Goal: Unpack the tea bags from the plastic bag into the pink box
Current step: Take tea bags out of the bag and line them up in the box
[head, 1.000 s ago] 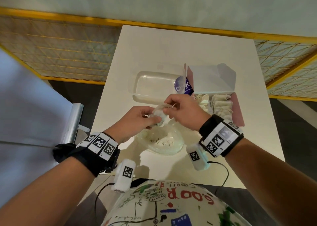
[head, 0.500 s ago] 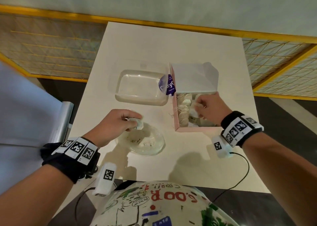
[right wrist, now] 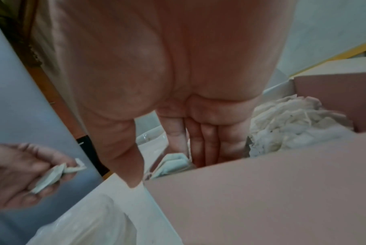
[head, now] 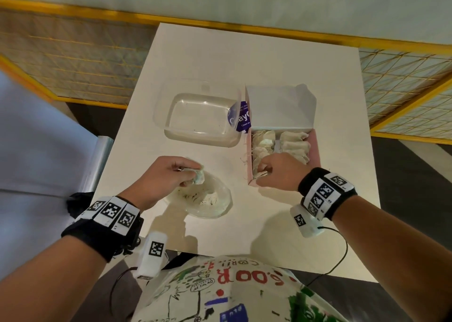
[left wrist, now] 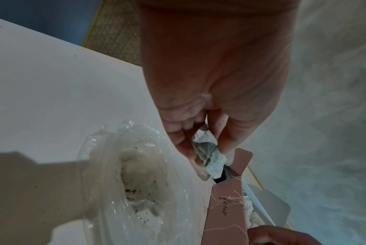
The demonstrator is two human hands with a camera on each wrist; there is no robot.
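Note:
My left hand [head: 181, 172] pinches a small folded tea bag [head: 198, 176] just above the crumpled clear plastic bag [head: 210, 202]; the left wrist view shows the tea bag [left wrist: 209, 154] between thumb and fingertips over the plastic bag [left wrist: 135, 174]. The pink box [head: 315, 148] stands open to the right, with several tea bags [head: 291, 143] packed inside. My right hand [head: 276, 172] reaches into its near left corner. In the right wrist view its fingers [right wrist: 200, 142] point straight down inside the pink box [right wrist: 261, 199], against a tea bag [right wrist: 173, 162]. The thumb stays apart from that tea bag.
A clear plastic container [head: 200, 118] with a purple label [head: 241, 117] sits behind the bag, touching the box's left side. The box lid [head: 281, 106] stands open at the back. A black cable [head: 342, 255] hangs off the white table's [head: 244, 57] near edge.
My hands were together over the plastic bag. The right hand carried a tea bag into the box and has shifted to its near left corner. The left hand stays over the bag, holding its tea bag.

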